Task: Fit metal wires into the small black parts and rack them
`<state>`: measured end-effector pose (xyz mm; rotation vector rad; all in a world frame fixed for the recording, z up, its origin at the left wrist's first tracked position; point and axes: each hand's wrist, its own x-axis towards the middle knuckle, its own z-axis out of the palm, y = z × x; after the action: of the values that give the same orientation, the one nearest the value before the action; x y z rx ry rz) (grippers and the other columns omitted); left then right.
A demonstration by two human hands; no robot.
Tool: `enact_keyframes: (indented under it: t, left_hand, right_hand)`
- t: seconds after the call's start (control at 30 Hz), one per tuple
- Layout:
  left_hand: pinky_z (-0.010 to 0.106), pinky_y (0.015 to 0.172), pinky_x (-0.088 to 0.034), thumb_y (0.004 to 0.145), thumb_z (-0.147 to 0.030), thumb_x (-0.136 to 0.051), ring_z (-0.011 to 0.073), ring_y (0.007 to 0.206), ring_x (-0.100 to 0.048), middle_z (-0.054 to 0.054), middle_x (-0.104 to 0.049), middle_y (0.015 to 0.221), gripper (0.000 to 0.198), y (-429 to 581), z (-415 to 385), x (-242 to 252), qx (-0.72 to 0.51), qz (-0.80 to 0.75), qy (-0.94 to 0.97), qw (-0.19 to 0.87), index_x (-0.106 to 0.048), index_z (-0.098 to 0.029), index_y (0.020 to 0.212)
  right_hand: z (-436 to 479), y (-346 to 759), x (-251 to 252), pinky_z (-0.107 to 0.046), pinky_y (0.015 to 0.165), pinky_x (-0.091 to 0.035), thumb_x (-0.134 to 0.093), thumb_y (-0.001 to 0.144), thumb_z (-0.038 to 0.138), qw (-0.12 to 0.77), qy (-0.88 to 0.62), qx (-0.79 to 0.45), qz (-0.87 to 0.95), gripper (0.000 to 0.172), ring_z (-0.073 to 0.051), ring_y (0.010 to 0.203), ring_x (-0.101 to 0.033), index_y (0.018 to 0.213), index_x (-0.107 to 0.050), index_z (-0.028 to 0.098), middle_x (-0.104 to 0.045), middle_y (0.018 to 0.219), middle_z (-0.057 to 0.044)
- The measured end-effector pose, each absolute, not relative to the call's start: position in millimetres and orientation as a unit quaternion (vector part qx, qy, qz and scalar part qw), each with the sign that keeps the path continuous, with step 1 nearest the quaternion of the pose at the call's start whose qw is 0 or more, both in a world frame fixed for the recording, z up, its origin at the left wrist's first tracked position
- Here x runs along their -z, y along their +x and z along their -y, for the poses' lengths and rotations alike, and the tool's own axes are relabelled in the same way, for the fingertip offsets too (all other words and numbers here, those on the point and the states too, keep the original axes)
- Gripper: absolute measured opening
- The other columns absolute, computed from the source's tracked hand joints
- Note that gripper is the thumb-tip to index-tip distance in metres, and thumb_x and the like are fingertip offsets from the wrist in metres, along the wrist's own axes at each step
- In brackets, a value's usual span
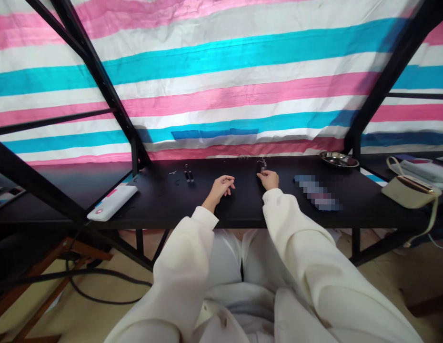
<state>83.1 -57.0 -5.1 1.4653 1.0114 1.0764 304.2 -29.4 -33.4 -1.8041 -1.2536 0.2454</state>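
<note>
My left hand (222, 186) hovers over the middle of the black table, its fingers loosely bent and apart, with nothing visible in them. To its right, my right hand (269, 180) rests at the tabletop with thumb and fingers pinched together. Just beyond those fingertips lies a cluster of small greyish pieces (263, 165) beside a dark bit; whether the fingers grip one of them is too small to tell. Two small dark cylinders with pale ends (189, 176) lie left of my left hand. Thin white curly scraps (173, 172) are scattered near them.
A white power-bank-like device (113, 203) lies at the left on the table (243, 209). Toward the right are a pixelated blue item (317, 193), a shiny metal dish (338, 160) and a cream pouch with a strap (409, 191). Black frame posts (382, 71) and a striped sheet (236, 57) enclose the back.
</note>
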Motion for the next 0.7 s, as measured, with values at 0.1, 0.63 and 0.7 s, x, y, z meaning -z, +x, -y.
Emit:
enact_keyframes:
  t: [0.1, 0.63, 0.7]
  left_hand:
    - [0.017, 0.032, -0.026, 0.076, -0.021, -0.056, 0.0039, 0.033, -0.045, 0.0, -0.06, 0.063, 0.02, 83.4, 57.5, 5.2, -0.446, -0.415, 0.61, 0.506, -0.055, -0.01, 0.092]
    - [0.017, 0.032, -0.026, 0.076, -0.022, -0.057, 0.0038, 0.033, -0.045, 0.0, -0.06, 0.062, 0.021, 84.1, 58.2, 3.8, -0.44, -0.415, 0.618, 0.501, -0.055, -0.01, 0.093]
    - [0.017, 0.032, -0.026, 0.076, -0.022, -0.056, 0.0042, 0.034, -0.045, 0.0, -0.06, 0.062, 0.021, 83.9, 58.0, 4.4, -0.44, -0.415, 0.618, 0.502, -0.055, -0.01, 0.093]
  right_hand:
    - [30.4, 303.5, 32.0, -0.027, 0.064, -0.042, -0.062, 0.066, 0.036, 0.438, -0.735, -0.103, 0.506, 0.023, -0.02, 0.074, -0.06, 0.078, -0.071, 0.019, -0.068, 0.08, -0.008]
    - [39.3, 303.0, 27.5, -0.03, 0.071, -0.043, -0.054, 0.075, 0.024, 0.392, -0.752, -0.088, 0.522, 0.021, -0.023, 0.082, -0.062, 0.088, -0.07, 0.016, -0.068, 0.087, -0.013]
    - [40.2, 302.9, 26.8, -0.03, 0.071, -0.043, -0.053, 0.077, 0.022, 0.381, -0.759, -0.084, 0.522, 0.023, -0.024, 0.084, -0.062, 0.09, -0.07, 0.016, -0.067, 0.089, -0.015]
